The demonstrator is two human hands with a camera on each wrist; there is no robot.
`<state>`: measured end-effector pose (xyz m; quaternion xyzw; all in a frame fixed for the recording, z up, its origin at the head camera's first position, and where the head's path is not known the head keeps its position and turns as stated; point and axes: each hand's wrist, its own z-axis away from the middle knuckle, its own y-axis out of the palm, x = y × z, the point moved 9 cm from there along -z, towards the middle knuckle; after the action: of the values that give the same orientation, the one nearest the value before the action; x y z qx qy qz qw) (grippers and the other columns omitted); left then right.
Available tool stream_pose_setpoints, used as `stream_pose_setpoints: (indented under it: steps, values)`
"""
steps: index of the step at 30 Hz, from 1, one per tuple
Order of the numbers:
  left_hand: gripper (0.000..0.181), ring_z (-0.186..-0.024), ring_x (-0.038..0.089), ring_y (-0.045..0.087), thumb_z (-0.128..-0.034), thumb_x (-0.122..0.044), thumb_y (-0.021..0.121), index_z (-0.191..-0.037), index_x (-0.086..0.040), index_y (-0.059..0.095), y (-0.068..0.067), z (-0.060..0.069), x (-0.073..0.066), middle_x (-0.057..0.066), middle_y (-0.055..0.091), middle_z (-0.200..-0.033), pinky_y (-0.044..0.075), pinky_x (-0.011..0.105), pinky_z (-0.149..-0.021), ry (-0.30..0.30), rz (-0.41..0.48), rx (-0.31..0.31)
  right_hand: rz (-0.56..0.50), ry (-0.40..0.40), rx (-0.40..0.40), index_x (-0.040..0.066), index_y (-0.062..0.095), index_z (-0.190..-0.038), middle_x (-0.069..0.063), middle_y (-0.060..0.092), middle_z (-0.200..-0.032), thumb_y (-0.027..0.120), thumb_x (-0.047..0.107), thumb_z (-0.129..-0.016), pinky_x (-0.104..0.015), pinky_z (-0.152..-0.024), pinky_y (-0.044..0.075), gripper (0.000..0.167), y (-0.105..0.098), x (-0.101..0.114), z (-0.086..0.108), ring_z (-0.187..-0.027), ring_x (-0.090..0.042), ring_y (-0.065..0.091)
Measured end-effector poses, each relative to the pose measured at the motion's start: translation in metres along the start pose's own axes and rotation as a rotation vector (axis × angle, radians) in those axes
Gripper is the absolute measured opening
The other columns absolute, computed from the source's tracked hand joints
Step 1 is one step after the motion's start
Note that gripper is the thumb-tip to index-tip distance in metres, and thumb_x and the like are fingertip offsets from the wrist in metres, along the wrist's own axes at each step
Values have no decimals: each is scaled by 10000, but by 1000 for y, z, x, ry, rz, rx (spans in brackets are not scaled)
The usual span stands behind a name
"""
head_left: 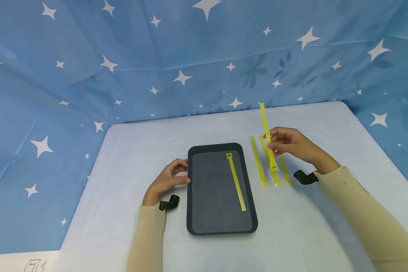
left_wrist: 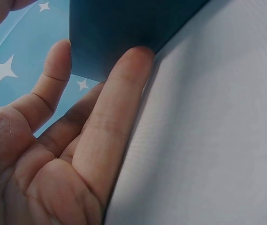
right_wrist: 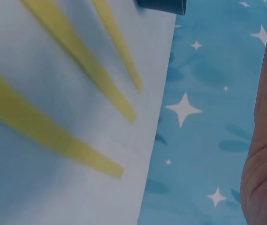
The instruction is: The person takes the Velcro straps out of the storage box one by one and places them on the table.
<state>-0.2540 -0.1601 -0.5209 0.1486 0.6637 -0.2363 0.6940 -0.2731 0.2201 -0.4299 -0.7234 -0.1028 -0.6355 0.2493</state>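
Note:
My right hand point(head_left: 292, 144) pinches a yellow cable tie strap point(head_left: 264, 119) between thumb and fingers, raised above the table with its slotted head pointing down. Under and beside it lie three similar straps on the white cloth, a left one point(head_left: 257, 160), a middle one point(head_left: 276, 179) and a right one point(head_left: 285, 170). A dark grey tray point(head_left: 207, 189) holds one yellow strap point(head_left: 237, 183) along its right side. At the tray's left edge rests my left hand point(head_left: 168, 178); the left wrist view shows its fingertips point(left_wrist: 135, 58) against the tray's outer wall.
A white cloth point(head_left: 122, 158) covers the table. Behind and around it hangs a blue curtain point(head_left: 139, 49) with white stars. Black wrist mounts point(head_left: 169, 203) sit on both forearms. In the right wrist view, a corner of the tray point(right_wrist: 164, 5) shows at the top.

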Motion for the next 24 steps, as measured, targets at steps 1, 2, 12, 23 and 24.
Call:
stream_pose_setpoints:
  steps: [1, 2, 12, 23, 24]
  values:
    - [477, -1392, 398, 531, -904, -23, 783, -1278, 102, 515, 0, 0, 0, 274, 337, -1703, 493, 276, -1050, -3, -1, -1, 0, 6, -9, 38, 690, -1252, -65, 695, -993, 620, -53, -1059, -347, -764, 653, 225, -2, -1, 2, -829, -191, 703]
    - [474, -1398, 415, 528, -906, -31, 784, -1278, 96, 519, 0, 1, -1, 270, 340, -1703, 486, 291, -1064, -6, -3, -4, 4, 15, -21, 65, 698, -1245, -61, 699, -992, 627, -44, -1059, -345, -764, 652, 227, -5, -3, 3, -828, -188, 701]
    - [462, -1339, 303, 566, -916, 0, 773, -1288, 97, 518, 0, 0, 0, 291, 342, -1692, 509, 264, -1030, 6, -4, 0, 52, 71, -89, -72, 633, -1251, -63, 720, -991, 617, -25, -1074, -340, -751, 656, 184, -29, -21, 21, -851, -172, 734]
    - [476, -1313, 244, 578, -908, -2, 771, -1287, 122, 510, 1, 0, -1, 312, 332, -1687, 520, 269, -1039, 17, 9, 6, 42, 140, -106, 75, 696, -1230, -62, 702, -960, 603, -26, -1082, -335, -750, 653, 203, -51, -40, 39, -837, -177, 676]
    - [475, -1315, 246, 578, -908, -6, 770, -1287, 119, 511, 1, 0, -1, 314, 331, -1687, 525, 272, -1040, 18, 11, 7, 45, 153, -107, 50, 688, -1241, -65, 700, -955, 603, -23, -1083, -336, -751, 653, 193, -52, -43, 41, -838, -178, 673]
